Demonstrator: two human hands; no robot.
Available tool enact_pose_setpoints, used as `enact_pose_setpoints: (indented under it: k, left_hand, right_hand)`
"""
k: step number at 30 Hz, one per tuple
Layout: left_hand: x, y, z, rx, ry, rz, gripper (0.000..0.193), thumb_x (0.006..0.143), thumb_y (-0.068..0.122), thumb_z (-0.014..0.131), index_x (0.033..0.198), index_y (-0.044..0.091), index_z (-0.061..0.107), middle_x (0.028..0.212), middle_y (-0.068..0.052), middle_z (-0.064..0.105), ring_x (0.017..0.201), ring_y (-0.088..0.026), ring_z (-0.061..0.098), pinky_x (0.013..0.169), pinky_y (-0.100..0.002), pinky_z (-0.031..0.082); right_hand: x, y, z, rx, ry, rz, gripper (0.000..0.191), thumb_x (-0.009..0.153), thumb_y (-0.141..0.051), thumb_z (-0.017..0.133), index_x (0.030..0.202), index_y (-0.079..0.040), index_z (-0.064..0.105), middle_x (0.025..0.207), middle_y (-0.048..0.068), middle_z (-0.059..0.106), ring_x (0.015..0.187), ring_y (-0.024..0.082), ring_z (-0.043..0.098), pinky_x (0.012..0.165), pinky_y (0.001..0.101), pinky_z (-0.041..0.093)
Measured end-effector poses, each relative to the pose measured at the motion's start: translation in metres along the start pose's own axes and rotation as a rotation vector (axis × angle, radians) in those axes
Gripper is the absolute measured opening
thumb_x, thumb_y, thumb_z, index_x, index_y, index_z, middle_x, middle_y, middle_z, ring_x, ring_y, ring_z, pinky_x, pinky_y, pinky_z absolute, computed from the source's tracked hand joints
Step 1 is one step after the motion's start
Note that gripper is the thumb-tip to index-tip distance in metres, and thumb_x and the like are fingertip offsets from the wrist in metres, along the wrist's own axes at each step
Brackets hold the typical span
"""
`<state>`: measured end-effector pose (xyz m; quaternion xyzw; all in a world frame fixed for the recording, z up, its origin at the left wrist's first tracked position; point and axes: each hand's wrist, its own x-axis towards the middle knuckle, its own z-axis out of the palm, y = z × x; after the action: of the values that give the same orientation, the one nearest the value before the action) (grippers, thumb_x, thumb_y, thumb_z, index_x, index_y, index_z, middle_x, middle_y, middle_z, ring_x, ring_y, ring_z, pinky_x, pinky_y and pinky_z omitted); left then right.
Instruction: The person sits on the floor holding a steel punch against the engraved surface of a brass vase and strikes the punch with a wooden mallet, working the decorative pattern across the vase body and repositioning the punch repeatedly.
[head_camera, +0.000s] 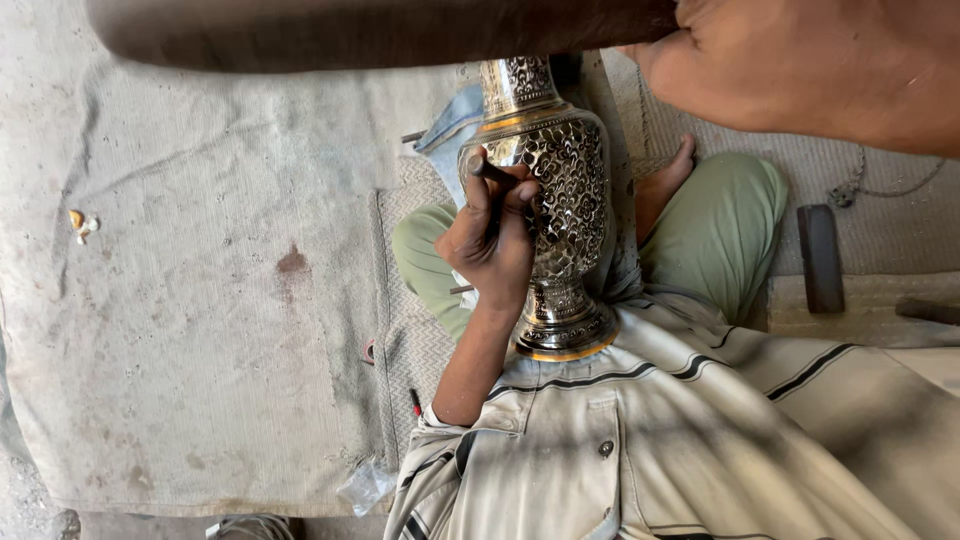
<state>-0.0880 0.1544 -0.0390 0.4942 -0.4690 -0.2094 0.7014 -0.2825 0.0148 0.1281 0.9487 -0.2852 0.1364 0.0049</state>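
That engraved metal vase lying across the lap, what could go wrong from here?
The left hand presses a thin chisel against the vase, so its fingers sit close to the tip; a missed blow from the wooden mallet in the right hand could hit them. The vase rests only on the legs, so it might roll.

The vase lies across the lap, with a flat bar on the mat to its right.

Soft daylight, blurred top edge

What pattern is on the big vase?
Silver curly scrollwork on black, gold bands; vase, head view.
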Motion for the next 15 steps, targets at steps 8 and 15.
enact_pose_setpoints:
  k: [8, 15]
  left_hand:
    - [0.0031, 0.0029, -0.0007, -0.049, 0.0, -0.01, 0.044, 0.098, -0.018, 0.07, 0.135, 0.003, 0.063, 0.094, -0.008, 0.072, 0.09, -0.01, 0.07, 0.09, -0.024, 0.058]
    - [0.0018, 0.0039, -0.0017, -0.024, -0.026, -0.005, 0.05, 0.099, -0.017, 0.072, 0.14, 0.01, 0.063, 0.096, -0.009, 0.075, 0.09, -0.01, 0.069, 0.088, -0.023, 0.058]
  right_hand:
    - [0.0027, -0.0016, 0.0012, -0.018, -0.002, -0.002, 0.011, 0.084, -0.005, 0.071, 0.092, -0.001, 0.064, 0.072, 0.015, 0.06, 0.057, 0.027, 0.058, 0.054, 0.0374, 0.048]
    - [-0.004, -0.0007, -0.0025, 0.008, 0.044, -0.006, 0.014, 0.093, -0.01, 0.074, 0.098, -0.001, 0.065, 0.073, 0.015, 0.061, 0.057, 0.028, 0.058, 0.053, 0.0382, 0.047]
